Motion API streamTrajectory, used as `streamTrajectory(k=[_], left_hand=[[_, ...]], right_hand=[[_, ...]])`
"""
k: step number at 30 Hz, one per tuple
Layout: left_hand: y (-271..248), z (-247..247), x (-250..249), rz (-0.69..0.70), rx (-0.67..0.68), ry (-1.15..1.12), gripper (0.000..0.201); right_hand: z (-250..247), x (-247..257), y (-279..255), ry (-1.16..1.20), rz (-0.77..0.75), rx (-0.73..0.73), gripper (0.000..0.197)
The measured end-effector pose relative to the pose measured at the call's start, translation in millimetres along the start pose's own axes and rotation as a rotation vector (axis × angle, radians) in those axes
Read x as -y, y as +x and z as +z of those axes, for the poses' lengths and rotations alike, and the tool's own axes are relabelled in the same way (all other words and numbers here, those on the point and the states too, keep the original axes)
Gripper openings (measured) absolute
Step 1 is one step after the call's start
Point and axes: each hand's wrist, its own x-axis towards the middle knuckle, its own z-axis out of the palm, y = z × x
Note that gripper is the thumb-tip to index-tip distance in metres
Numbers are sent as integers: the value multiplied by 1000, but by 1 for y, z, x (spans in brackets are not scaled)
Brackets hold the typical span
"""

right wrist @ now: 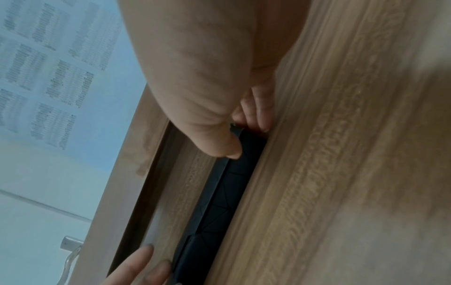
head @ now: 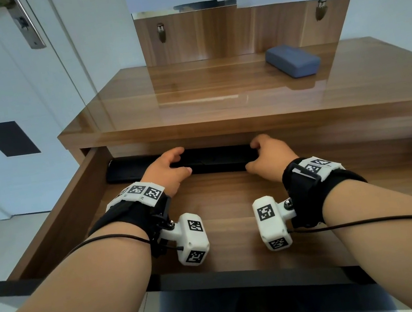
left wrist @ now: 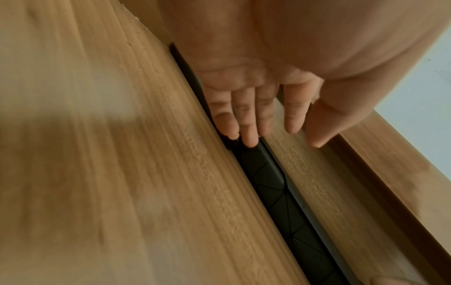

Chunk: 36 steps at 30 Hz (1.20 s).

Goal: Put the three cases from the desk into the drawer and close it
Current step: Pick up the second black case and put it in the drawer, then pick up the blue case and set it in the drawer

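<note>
The drawer stands pulled out under the desk top. A long black case lies along the drawer's back wall. My left hand grips it with fingers over the far edge and thumb at the near edge. My right hand pinches its right end the same way. More black casing runs on to the left of my left hand. In the left wrist view, my left hand touches the black case. In the right wrist view, my right hand pinches the black case. A blue-grey case rests on the desk, back right.
The drawer's dark front edge is close to my legs. A wooden back panel with two hooks rises behind the desk. A white door with a metal handle is at the left. The drawer's side wall runs along the left.
</note>
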Motion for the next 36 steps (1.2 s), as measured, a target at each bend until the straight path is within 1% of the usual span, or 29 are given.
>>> streamTrajectory(k=[4, 7, 10, 12, 15, 18, 20, 23, 25, 28, 31, 34, 36], left_hand=[[-1, 1, -2, 11, -12, 6, 57], [-1, -1, -2, 6, -19, 15, 56], [-2, -2, -3, 2, -37, 4, 54], [-4, -1, -5, 20, -46, -5, 52], [-8, 1, -12, 90, -70, -29, 42], [-11, 4, -20, 148, -83, -12, 34], [-12, 6, -24, 170, -82, 11, 32], [-14, 12, -33, 185, -90, 13, 28], [-16, 16, -41, 207, -97, 13, 24], [-18, 19, -56, 262, -119, 43, 19], [-15, 18, -74, 283, -187, 73, 16], [-9, 19, -95, 323, -244, 69, 15], [-2, 23, -109, 352, -244, 46, 15]], right_hand=[[-6, 6, -3, -74, -1, 2, 51], [-13, 14, -7, -107, -63, 1, 39], [-17, 18, -11, -61, -130, -21, 27], [-17, 17, -12, -21, -139, -41, 22], [-20, 17, -13, 65, -140, -87, 15], [-29, 19, -13, 165, -163, -180, 10], [-36, 21, -12, 245, -173, -229, 10], [-47, 23, -7, 360, -186, -277, 15], [-54, 24, -2, 397, -197, -305, 12], [-67, 23, 5, 369, -224, -326, 8], [-81, 19, 14, 326, -233, -361, 8], [-103, 10, 26, 288, -192, -392, 15], [-118, 2, 40, 237, -142, -433, 25]])
